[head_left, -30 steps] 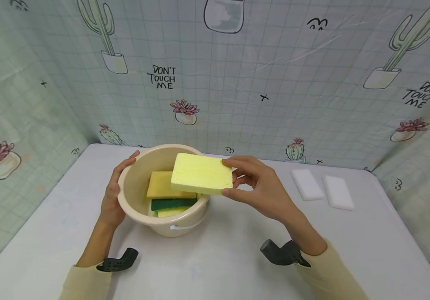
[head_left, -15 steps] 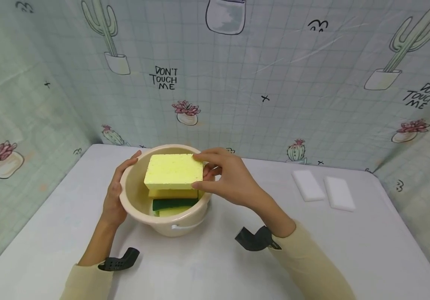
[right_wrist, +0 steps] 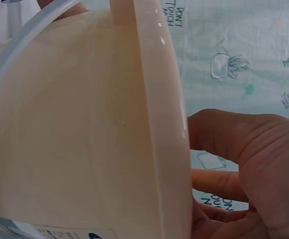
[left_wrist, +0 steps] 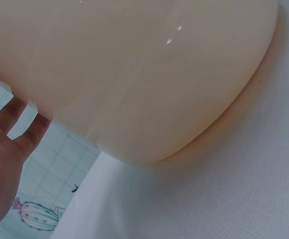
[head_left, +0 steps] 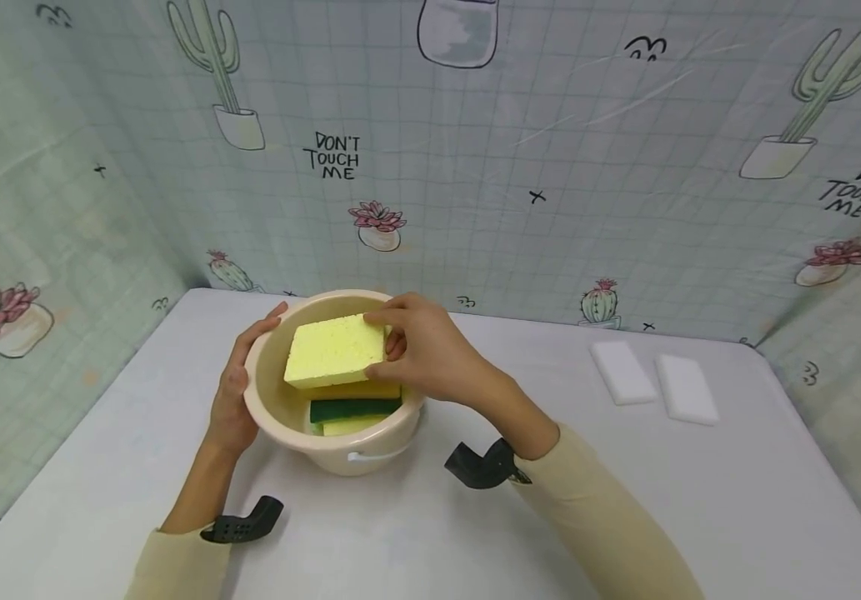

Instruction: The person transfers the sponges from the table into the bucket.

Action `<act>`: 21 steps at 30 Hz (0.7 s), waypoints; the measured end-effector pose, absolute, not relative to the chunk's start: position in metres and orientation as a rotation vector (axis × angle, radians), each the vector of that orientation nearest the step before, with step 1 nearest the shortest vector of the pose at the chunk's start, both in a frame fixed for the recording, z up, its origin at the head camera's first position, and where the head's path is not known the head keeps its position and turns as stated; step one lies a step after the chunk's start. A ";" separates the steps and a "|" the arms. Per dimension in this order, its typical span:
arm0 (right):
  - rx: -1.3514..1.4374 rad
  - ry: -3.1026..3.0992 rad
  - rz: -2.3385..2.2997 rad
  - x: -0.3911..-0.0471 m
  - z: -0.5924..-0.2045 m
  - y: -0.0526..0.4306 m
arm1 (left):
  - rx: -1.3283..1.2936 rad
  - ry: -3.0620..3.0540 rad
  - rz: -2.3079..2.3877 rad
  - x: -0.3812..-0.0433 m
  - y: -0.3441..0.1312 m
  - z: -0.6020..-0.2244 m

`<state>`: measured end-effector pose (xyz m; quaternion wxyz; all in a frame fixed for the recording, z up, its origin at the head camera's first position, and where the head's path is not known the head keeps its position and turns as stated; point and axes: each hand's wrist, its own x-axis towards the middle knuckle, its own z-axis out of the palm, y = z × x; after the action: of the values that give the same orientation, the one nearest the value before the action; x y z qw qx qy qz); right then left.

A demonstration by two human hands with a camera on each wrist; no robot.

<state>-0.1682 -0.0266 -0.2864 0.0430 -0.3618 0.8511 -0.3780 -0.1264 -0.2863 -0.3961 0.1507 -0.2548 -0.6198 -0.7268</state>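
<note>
A cream bucket [head_left: 355,454] stands on the white table, left of the middle in the head view. My left hand [head_left: 235,400] grips its left side at the rim; in the left wrist view its fingers [left_wrist: 32,132] lie against the outer wall. Between thumb and fingers, my right hand [head_left: 430,350] pinches one end of a light yellow sponge [head_left: 334,350], tilted inside the bucket's mouth. Below it lie a darker yellow sponge [head_left: 358,390], a dark green scouring layer [head_left: 355,408] and another light yellow sponge [head_left: 355,425]. In the right wrist view the bucket wall hides the held sponge.
Two white sponge blocks [head_left: 623,372] lie side by side at the right of the table [head_left: 550,533]. A white bail handle [head_left: 381,454] hangs on the bucket's near side. Behind the table rises a patterned cloth [head_left: 460,208] with drawn cacti.
My right hand has moved left and slightly down with the light yellow sponge, from above the bucket's right rim into its mouth. The left hand keeps its place on the bucket.
</note>
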 end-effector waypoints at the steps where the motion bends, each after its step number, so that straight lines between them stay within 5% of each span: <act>1: -1.110 2.612 -1.132 -0.168 -0.286 -0.028 | -0.731 -1.782 -2.087 -0.127 -0.286 -0.396; 21: -1.082 2.664 -0.913 -0.173 -0.290 -0.042 | -0.715 -1.780 -2.093 -0.127 -0.286 -0.396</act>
<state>-0.1731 -0.0417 -0.2897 0.0624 -0.3580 0.8813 -0.3020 -0.1266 -0.2859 -0.3960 0.1507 -0.2490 -0.6199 -0.7287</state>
